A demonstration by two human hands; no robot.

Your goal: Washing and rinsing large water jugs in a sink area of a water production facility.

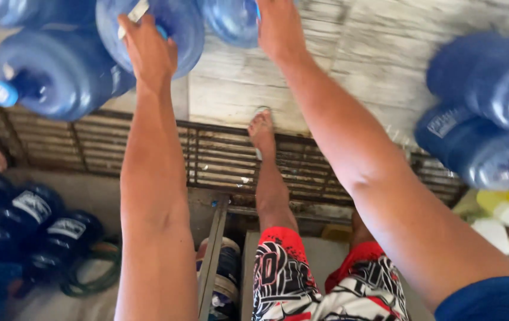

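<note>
Left of the left grip, blue water jug (58, 74) lying sideways, cap end pointing left. Left hand (147, 50) flat on second blue jug (165, 30), fingers spread. Right hand (278, 27) touching third jug (231, 21); grip state unclear, axis cut off.

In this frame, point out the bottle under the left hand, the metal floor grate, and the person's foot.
Blue water bottle (177, 27), head view, on its rounded body.
Metal floor grate (219, 157), head view, on its bars.
Foot (261, 132), head view, on its top.
</note>
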